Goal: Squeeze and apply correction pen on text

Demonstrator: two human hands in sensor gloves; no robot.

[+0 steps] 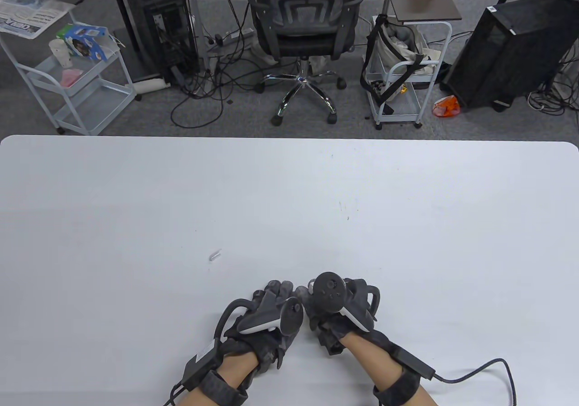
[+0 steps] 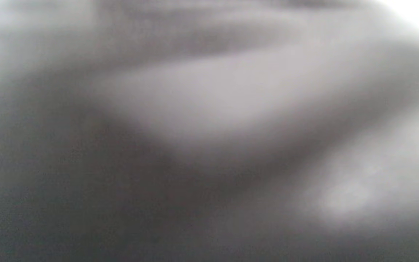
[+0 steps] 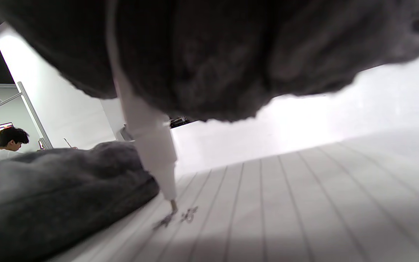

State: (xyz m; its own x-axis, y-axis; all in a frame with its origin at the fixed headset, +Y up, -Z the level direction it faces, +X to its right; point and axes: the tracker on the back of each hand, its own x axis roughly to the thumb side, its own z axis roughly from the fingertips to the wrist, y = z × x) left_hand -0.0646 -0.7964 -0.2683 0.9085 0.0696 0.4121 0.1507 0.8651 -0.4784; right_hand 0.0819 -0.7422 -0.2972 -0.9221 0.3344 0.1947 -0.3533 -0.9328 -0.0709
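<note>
Behind the white tabletop [image 1: 135,189] stand an office chair [image 1: 301,21], two wire carts and dark computer cases on grey carpet. Both hands sit close together at the middle of the tabletop's near edge. In the table view no paper can be made out under them; the right wrist view shows a lined sheet [image 3: 304,196] lying flat on the tabletop.

The left hand [image 1: 267,320] lies low, its glove resting on the sheet just beside the writing; whether its fingers grip anything I cannot tell, and the left wrist view is only blur.

The right hand [image 1: 337,309] is closed around the correction pen [image 3: 151,145], holding its white barrel high up, so the tapered nozzle hangs below the grip, tilted slightly. The metal tip touches or nearly touches the sheet at the small handwritten text [image 3: 182,216].

I judge the pen light, with a soft barrel that yields to a squeeze and a stiff, narrow tip. Holding the barrel's middle suits squeezing; too hard a press would likely flood the text. A small clear cap-like piece [image 1: 214,256] lies well apart towards the left.
</note>
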